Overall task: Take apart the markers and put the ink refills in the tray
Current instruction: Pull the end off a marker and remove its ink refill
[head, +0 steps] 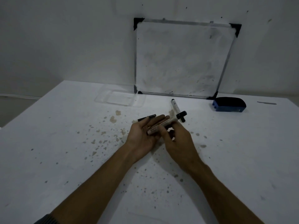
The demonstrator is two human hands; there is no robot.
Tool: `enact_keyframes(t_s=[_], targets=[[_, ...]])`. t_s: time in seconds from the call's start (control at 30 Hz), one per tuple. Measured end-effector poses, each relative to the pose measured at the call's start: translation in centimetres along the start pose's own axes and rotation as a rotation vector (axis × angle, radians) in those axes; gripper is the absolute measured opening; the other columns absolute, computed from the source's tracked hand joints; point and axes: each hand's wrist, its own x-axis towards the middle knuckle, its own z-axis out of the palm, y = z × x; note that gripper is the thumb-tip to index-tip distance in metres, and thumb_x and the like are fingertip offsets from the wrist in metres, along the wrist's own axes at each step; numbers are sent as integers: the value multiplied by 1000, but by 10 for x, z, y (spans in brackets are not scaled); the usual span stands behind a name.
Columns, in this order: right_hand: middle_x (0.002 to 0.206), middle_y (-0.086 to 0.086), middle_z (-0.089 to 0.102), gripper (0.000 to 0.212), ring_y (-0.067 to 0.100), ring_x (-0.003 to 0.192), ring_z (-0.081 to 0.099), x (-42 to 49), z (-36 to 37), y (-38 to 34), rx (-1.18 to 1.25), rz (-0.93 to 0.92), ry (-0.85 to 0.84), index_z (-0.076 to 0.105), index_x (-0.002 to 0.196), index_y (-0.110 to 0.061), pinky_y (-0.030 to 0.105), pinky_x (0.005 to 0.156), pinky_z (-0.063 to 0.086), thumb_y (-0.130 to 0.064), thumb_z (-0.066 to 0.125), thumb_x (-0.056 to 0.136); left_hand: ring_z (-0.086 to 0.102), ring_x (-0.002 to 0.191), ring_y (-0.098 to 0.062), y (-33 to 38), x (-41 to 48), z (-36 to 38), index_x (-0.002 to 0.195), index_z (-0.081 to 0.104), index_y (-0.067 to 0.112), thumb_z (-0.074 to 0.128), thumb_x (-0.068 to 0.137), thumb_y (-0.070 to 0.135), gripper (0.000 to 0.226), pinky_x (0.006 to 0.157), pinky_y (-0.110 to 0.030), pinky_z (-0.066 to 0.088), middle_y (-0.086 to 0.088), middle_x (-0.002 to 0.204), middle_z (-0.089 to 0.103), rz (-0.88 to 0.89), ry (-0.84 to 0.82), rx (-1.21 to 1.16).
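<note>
Two bare forearms reach in from the bottom edge, both uncovered from wrist to well past mid-forearm. The left hand [142, 135] and the right hand [179, 139] wear no gloves, rings or watch that can be made out. At the lower left corner, a dark grey ribbed sleeve cuff [44, 219] is pushed up on the left arm. No sleeve shows on the right arm.

Open table [64, 143] toward tray [119, 98]

Dim, bluish, soft wide-angle view
</note>
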Motion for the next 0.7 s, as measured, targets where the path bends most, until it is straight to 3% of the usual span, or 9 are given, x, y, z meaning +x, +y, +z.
enact_keyframes(t_s=[0.07,0.17,0.3,0.37,0.43,0.53,0.6,0.7], targets=[[101,-10,72,26,11,83,71,6,-4,2,133,130,78,64,114,-21,30,72,62,-41,53,102,65,127,-37,1,0,-1,116,73,-9,37,110,26,51,109,-44,50,-26,130,70,11,0,23],[95,-11,71,29,3,71,67,14,-15,8,228,234,174,67,113,-22,16,62,53,-44,54,101,68,122,-37,5,-1,-1,120,69,-8,45,109,23,41,105,-42,55,-27,131,69,27,-61,76],[78,-15,61,31,0,58,50,19,-25,19,380,342,220,68,110,-19,22,57,41,-45,55,100,71,120,-32,6,-2,-4,130,65,-4,52,106,9,30,103,-37,55,-22,130,71,84,-106,306],[84,-7,65,27,8,63,56,22,-30,19,507,412,247,67,108,-17,25,56,44,-39,52,103,72,118,-31,9,-1,-8,131,65,-2,52,105,7,30,100,-36,58,-22,127,73,119,-116,428],[100,3,70,23,14,78,63,26,-37,20,559,442,265,65,109,-19,30,68,50,-33,46,107,75,112,-30,11,-1,-10,131,66,1,53,106,9,29,95,-35,61,-18,121,76,166,-111,575],[115,3,66,35,14,99,63,28,-47,28,320,404,184,55,135,-19,32,89,51,-34,35,109,79,87,-22,11,3,-18,126,70,2,56,105,7,26,77,-29,64,-15,101,80,396,3,798],[112,7,62,42,15,94,59,25,-52,34,2,279,94,47,143,-17,22,78,49,-36,32,109,76,76,-16,10,6,-24,122,72,2,58,104,7,23,69,-24,61,-11,92,78,555,68,948],[105,9,54,49,15,81,53,21,-55,42,-395,122,-29,34,155,-20,10,59,37,-36,33,109,72,72,-11,7,9,-29,117,71,6,62,103,12,17,66,-23,59,-7,89,77,624,120,1046]])
